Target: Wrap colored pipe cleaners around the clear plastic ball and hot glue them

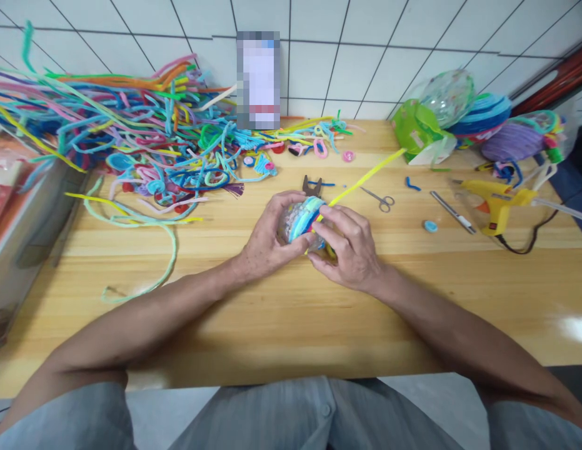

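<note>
Above the middle of the wooden table, my left hand (pixel 265 244) is closed round a clear plastic ball (pixel 285 220) from its left side. Bands of light blue, green and darker blue pipe cleaner (pixel 303 215) wrap the ball. On the other side, the fingers of my right hand (pixel 351 247) press a yellow pipe cleaner (pixel 368 180) against the ball. Its long free end points up and to the right. My fingers hide part of the ball and where the yellow strand meets it. Just behind the ball lie dark-jawed pliers (pixel 312 185).
Pipe cleaners (pixel 145 131) are heaped at the back left, near a propped phone (pixel 260 81). Small scissors (pixel 382 199), a cutter knife (pixel 452 211), a blue round piece (pixel 430 226) and a yellow glue gun (pixel 497 199) lie right. Behind them sits a green package (pixel 419 131).
</note>
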Demonstrator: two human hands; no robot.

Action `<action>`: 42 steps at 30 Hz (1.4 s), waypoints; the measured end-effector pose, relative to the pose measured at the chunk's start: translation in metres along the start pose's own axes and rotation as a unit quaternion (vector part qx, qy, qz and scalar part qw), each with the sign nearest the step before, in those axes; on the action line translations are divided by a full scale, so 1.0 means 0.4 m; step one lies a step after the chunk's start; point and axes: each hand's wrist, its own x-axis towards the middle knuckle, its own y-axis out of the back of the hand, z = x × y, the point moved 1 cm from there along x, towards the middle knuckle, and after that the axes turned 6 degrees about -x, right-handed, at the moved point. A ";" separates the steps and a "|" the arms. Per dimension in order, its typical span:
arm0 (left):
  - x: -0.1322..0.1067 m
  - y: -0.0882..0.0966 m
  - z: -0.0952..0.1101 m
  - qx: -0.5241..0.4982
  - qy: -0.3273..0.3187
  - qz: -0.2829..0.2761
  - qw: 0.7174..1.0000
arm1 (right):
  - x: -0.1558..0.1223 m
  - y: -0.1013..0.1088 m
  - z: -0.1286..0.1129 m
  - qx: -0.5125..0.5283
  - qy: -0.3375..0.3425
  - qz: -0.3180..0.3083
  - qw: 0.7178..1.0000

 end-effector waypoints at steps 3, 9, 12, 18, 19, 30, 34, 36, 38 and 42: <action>0.000 -0.002 -0.003 -0.004 -0.003 0.001 1.000 | -0.005 -0.001 0.000 -0.001 -0.024 -0.018 1.000; 0.000 -0.002 -0.005 -0.002 0.002 0.003 1.000 | -0.009 -0.001 0.001 0.016 -0.044 -0.020 0.999; -0.001 -0.001 -0.007 -0.006 -0.002 0.009 1.000 | -0.011 0.000 0.000 0.009 -0.041 -0.017 0.999; -0.006 -0.001 -0.013 -0.007 0.003 0.014 1.000 | -0.011 0.002 -0.002 -0.020 -0.054 -0.010 0.998; -0.006 -0.001 -0.013 -0.003 0.002 0.017 1.000 | -0.010 0.002 -0.002 -0.025 -0.053 -0.007 0.998; 0.005 0.007 -0.007 0.064 -0.044 0.003 0.997 | -0.004 0.002 0.002 -0.009 -0.046 -0.003 0.999; 0.003 0.005 -0.007 0.050 -0.044 0.007 0.998 | -0.005 -0.001 0.003 0.000 -0.039 -0.008 0.999; 0.002 0.004 -0.006 0.048 -0.035 0.003 0.998 | -0.005 -0.003 0.003 0.005 -0.039 -0.009 0.999; 0.002 0.006 -0.006 0.047 -0.025 -0.002 0.999 | -0.006 -0.004 0.003 0.009 -0.045 -0.010 0.999; 0.005 0.009 -0.006 0.039 -0.015 -0.008 0.999 | -0.008 -0.005 0.001 0.013 -0.050 -0.011 0.999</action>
